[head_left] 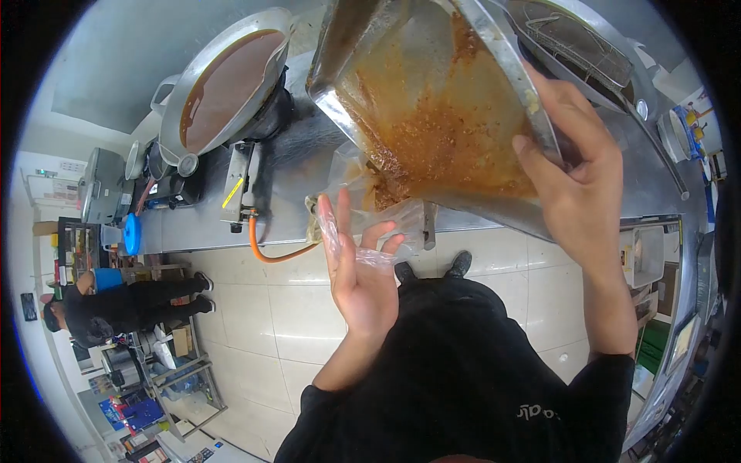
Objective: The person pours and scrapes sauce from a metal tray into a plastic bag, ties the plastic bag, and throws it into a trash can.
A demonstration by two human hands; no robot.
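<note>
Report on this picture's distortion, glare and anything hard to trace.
Head view: strong fisheye bending, black corners, a person at the left tipped sideways; head view: bright glare along the metal tray's rim, paler sheen on the floor tiles; head view: the clear plastic bag's edges are hard to trace around the left hand.

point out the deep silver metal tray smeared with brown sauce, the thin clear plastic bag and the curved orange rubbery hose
Metal tray (509, 62): head view, on its right-hand side wall.
Plastic bag (409, 216): head view, on its crumpled side.
Orange hose (272, 260): head view, low on its curve.
</note>
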